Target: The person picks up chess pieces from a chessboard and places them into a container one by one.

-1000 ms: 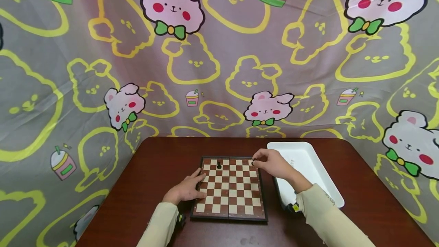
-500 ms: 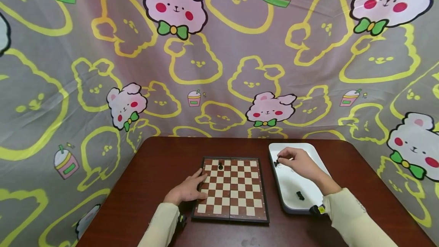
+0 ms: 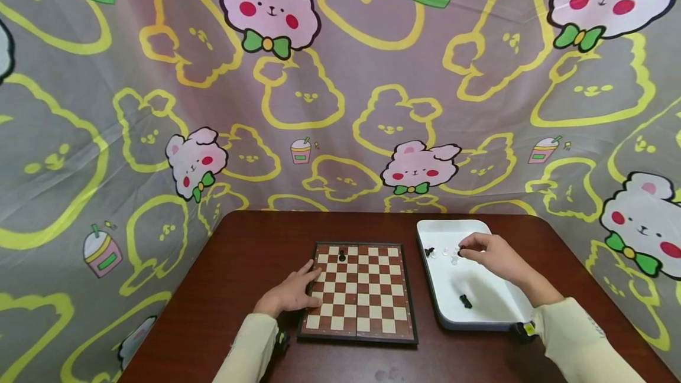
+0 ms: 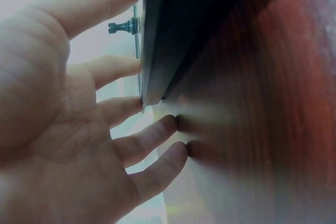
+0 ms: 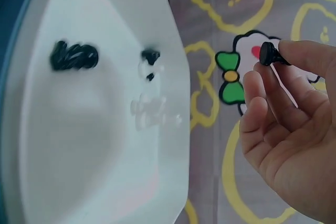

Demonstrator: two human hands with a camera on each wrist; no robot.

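Note:
My right hand [image 3: 495, 256] is over the white tray [image 3: 479, 312], pinching a small black chess piece [image 5: 268, 54] between thumb and fingers, its round base showing in the right wrist view. My left hand [image 3: 289, 294] lies at the left edge of the chessboard [image 3: 362, 297], thumb and some fingertips on the rim, fingers spread. In the left wrist view the other fingertips [image 4: 176, 153] reach down toward the table beside the board. One black chess piece [image 3: 342, 256] stands near the board's far edge, left of the fold.
Inside the tray lie black pieces [image 3: 465, 301] near the front, another black piece [image 3: 429, 251] at the left wall, and several white pieces [image 3: 454, 259] toward the back. A dark wooden table [image 3: 255, 247] carries board and tray. Behind it hangs a patterned cloth [image 3: 330, 105].
My right hand has lifted the black chess piece off the board's far right corner and moved right with it over the tray. My left hand has stayed at the board's left edge.

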